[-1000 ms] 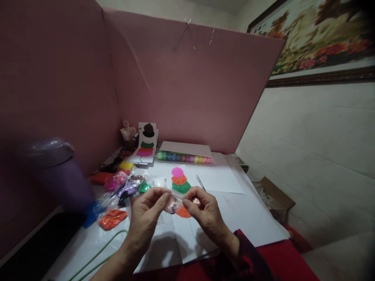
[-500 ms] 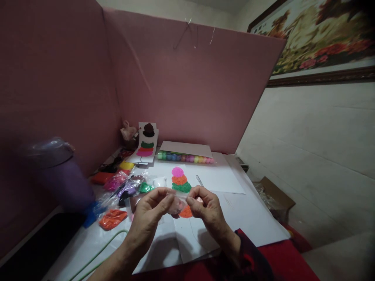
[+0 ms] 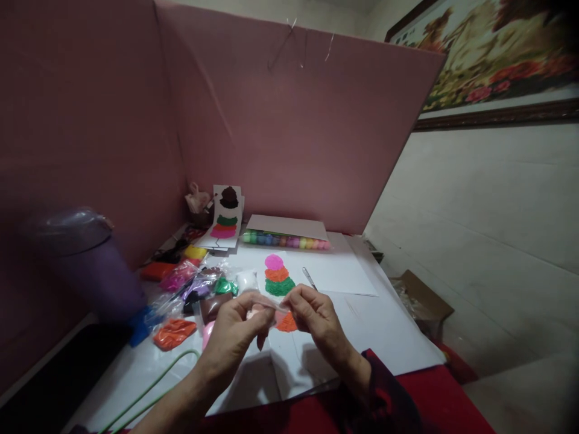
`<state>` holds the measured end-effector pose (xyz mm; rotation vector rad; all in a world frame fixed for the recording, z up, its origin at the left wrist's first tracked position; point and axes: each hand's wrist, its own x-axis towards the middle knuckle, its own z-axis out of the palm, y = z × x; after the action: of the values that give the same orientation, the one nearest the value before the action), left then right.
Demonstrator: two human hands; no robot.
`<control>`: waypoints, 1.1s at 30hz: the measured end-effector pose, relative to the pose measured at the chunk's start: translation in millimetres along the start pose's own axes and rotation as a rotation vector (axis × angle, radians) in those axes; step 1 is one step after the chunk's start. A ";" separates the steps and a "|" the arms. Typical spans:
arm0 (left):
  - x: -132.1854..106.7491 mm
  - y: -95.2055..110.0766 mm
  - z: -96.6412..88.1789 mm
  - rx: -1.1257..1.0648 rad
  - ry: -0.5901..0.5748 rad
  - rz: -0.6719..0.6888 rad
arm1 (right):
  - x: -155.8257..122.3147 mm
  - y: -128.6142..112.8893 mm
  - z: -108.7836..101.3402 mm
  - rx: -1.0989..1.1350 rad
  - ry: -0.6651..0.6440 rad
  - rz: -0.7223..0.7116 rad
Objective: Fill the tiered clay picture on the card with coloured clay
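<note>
Both our hands are raised over a white paper sheet that carries textured shapes: a pink disc, an orange band, a green band and, lower down, an orange patch. Our left hand pinches one side of a small translucent plastic bag between thumb and fingers, with a pale pink lump showing there; our right hand grips the other side in a narrow fingertip pinch. Because our fingers cover much of the plastic, we cannot say for certain whether the lump lies wholly inside it. The bag is held above the sheet, between the green band and the orange patch.

To the right of the sheet we see a slim silver pen. Beyond it lies a long clear pack of many-coloured balls. Left of the sheet, we have a white plastic-wrapped packet, a shiny green packet, a brown packet and, farther out, a crumpled orange packet. A thin green cord loops near our left forearm, left of the sheet.
</note>
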<state>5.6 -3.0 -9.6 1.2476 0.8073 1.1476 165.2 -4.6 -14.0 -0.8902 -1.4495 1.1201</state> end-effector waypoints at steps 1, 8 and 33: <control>-0.1 0.0 0.1 0.017 -0.009 -0.004 | 0.0 -1.2 0.0 -0.020 -0.011 -0.003; 0.0 3.4 -1.0 0.146 0.032 -0.069 | 0.4 -4.9 -2.9 -0.129 -0.057 0.029; -2.3 7.9 1.3 0.030 -0.124 -0.194 | 5.5 0.0 -8.5 0.174 -0.082 0.282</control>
<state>4.5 -6.0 -1.9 1.2238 0.8352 0.8968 172.6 2.1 -12.3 -0.9534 -1.2940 1.4844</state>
